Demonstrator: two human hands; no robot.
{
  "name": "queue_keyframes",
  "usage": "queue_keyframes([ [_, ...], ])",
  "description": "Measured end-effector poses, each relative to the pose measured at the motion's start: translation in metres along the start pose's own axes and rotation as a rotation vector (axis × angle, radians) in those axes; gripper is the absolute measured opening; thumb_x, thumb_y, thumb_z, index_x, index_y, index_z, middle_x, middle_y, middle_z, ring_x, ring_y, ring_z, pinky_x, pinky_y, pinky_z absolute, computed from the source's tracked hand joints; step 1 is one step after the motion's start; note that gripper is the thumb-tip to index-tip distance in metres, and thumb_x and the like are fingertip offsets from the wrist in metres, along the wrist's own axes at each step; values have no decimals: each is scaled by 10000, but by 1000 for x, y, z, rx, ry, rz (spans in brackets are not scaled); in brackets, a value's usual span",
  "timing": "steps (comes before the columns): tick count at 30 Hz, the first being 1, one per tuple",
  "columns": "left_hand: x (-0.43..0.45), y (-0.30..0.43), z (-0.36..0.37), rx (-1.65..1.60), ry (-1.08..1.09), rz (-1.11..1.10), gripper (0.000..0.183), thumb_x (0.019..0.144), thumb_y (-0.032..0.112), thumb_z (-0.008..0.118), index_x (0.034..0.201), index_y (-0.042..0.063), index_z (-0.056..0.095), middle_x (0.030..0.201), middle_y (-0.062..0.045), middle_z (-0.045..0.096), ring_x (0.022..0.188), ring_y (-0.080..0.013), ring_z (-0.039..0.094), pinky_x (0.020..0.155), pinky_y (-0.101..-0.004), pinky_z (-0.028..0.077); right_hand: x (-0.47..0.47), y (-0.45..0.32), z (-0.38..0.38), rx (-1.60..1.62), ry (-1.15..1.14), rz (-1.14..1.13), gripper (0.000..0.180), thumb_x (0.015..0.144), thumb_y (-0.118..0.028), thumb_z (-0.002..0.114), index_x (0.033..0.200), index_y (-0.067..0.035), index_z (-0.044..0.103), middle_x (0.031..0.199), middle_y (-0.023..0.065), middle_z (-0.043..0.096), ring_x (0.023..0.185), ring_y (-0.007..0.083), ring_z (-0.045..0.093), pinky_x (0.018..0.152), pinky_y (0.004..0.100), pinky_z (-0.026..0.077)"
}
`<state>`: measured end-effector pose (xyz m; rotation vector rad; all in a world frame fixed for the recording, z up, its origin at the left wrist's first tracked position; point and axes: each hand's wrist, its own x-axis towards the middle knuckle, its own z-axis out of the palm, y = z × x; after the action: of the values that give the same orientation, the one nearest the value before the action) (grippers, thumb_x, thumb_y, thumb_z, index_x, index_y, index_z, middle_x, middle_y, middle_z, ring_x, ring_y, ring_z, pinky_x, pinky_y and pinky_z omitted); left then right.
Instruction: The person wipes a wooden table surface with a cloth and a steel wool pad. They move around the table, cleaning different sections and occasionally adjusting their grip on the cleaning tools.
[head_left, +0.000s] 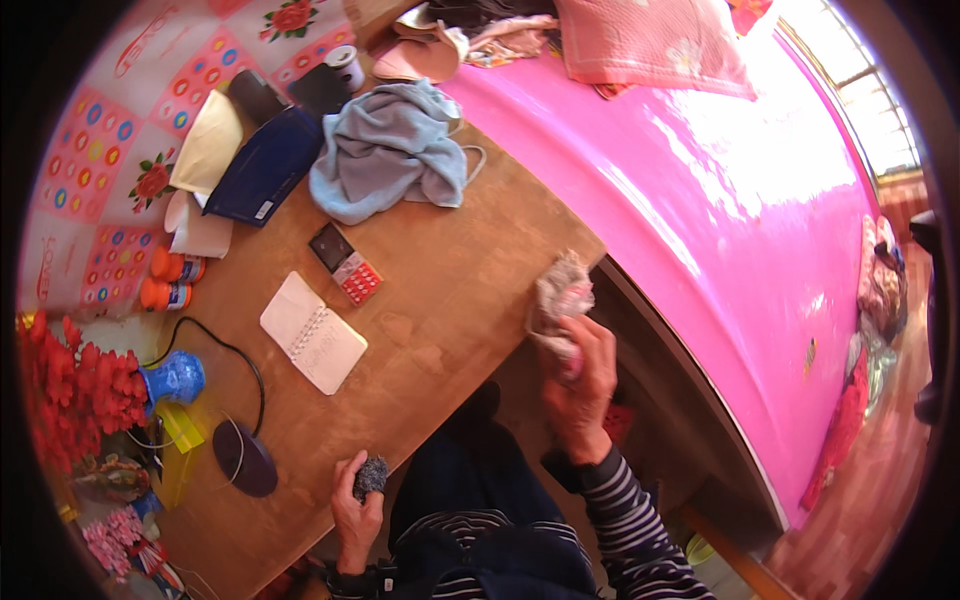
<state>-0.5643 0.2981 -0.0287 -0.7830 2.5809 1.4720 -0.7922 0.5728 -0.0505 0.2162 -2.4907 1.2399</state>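
Observation:
My right hand (583, 382) grips a crumpled pale cloth (564, 292) with pinkish patches, at the right corner of the brown wooden table (427, 330). At the table's near edge, my left hand (357, 506) holds a dark grey wiry scouring pad (370, 478) between thumb and fingers. An open spiral notebook (313, 332) with handwriting lies beyond my left hand. Beside it is a keypad phone (346, 264) with red keys. A bunched blue-grey towel (394, 150) rests farther back on the table.
A dark oval device (245, 457) with a black cable, a blue vase (174, 377) of red artificial flowers, orange bottles (166, 295) and a navy pouch (266, 169) stand or lie along the left side. A bed with a glossy pink cover (660, 217) adjoins the table's right side.

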Motion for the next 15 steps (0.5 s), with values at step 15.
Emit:
queue_keyframes([
  [15,12,22,27,50,-100,51,519,795,-27,580,1305,-68,662,1127,-164,635,1055,-300,657,971,-370,527,24,60,40,-98,-207,-333,390,832,-74,756,1219,-49,721,1272,175,667,1231,400,635,1056,535,502],
])
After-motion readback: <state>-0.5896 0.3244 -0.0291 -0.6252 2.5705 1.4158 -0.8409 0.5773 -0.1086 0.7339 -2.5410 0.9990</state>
